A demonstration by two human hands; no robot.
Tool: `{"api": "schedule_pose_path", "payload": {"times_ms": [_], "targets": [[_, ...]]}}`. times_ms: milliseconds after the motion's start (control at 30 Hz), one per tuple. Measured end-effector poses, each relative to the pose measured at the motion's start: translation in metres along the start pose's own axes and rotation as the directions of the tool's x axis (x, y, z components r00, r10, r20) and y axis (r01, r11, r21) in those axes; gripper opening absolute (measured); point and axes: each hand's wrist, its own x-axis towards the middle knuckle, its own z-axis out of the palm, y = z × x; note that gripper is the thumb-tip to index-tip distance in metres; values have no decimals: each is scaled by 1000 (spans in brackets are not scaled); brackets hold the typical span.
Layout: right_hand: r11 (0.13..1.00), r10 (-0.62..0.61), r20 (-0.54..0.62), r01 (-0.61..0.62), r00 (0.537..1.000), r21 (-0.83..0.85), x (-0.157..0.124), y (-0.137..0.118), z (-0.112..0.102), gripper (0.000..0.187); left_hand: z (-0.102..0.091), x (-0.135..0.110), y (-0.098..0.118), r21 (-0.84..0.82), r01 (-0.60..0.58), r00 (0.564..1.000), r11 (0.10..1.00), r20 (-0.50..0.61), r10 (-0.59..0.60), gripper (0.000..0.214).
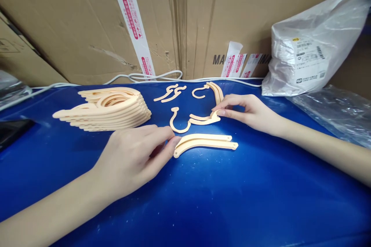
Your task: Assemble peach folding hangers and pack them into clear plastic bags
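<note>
Huge brown cardboard boxes [87, 34] with red-and-white tape fill the whole back, tops cut off, and the print behind the tape strips is only half readable. Below them runs a shiny blue tabletop [232, 200]. On the right sits a crumpled white plastic bag [313, 46] with a label too small to read, and a clear plastic sheet [336, 112] runs out of frame beside it. Left side: a fanned stack of peach plastic hangers [107, 110], hooks mostly buried in the pile, plus a dark flat thing [11, 131] at the edge that I can't identify. Left hand [136, 154] lies knuckles-up, thumb and forefinger closed on the near end of a peach double-bar hanger arm [205, 141] lying flat mid-table; the exact grip is hidden behind the fingers. Right hand [249, 112] pinches with its fingertips the end of a peach hook-and-arm piece [188, 122], just behind the first one. Further back lie another hook piece [210, 89] and a few small peach bits [171, 92], shapes hard to tell. A thin white cable [156, 76] loops along the boxes.
</note>
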Motion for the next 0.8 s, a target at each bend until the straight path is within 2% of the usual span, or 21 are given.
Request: {"api": "schedule_pose_path", "payload": {"times_ms": [67, 133, 233, 333, 467, 800], "targets": [[998, -40, -2, 40, 999, -58, 0, 0, 1, 23, 0, 0, 0, 11, -2, 1000, 1000, 3, 1, 26], [976, -113, 8, 113, 994, -184, -1, 1, 1, 21, 0, 0, 0, 19, -3, 1000, 1000, 10, 2, 27], [869, -208, 80, 221, 975, -442, -1, 1, -1, 24, -1, 0, 0, 22, 1, 1000, 1000, 8, -2, 27], [764, -243, 125, 269, 962, -586, -3, 2, -2, 27, -1, 1, 0, 21, -5, 1000, 1000, 8, 5, 27], [722, -258, 131, 281, 957, -633, -4, 3, -2, 29, -2, 3, 1, 24, -11, 1000, 1000, 16, 11, 29], [682, -262, 128, 278, 956, -676, -5, 7, 0, 30, 2, -1, -3, 25, -2, 1000, 1000, 17, 1, 32]]}}
